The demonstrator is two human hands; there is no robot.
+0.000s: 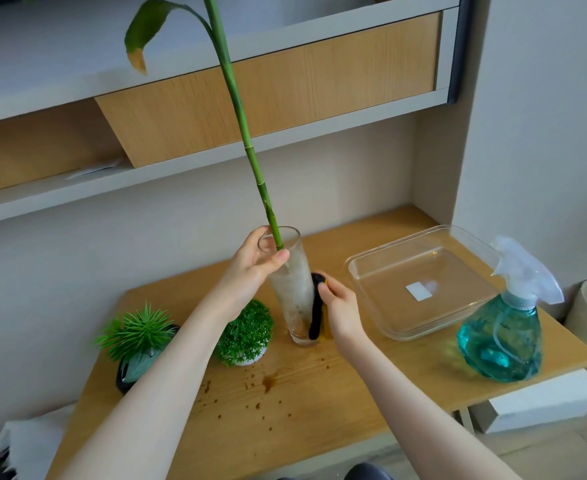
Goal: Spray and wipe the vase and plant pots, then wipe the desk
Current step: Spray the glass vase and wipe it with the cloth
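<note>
Two bare hands in my head view, both at the tall glass vase (294,289) standing slightly tilted near the middle of the wooden desk (320,393). Left hand (250,268) grips the vase near its rim, fingers behind the glass and thumb across the front, touching the green stalk (247,133) that rises from the vase; one drooping leaf (143,32) with a yellowed tip up top. Right hand (342,306) has fingers curled, pinching a black cloth (316,317) pressed against the vase's right side; the cloth hangs down to the vase's base. A bit of yellow shows at the fingertips, can't tell what it is. Vase glass looks cloudy. Left of the vase, two small plant pots: a round leafy one (247,332) just beside it, partly behind my left forearm, and a spiky one (136,336) further left. Right of the vase a clear glass dish (420,282), then a teal spray bottle (503,334) near the desk's right edge. Brown spots and a small puddle (269,381) on the desk in front of the vase.
</note>
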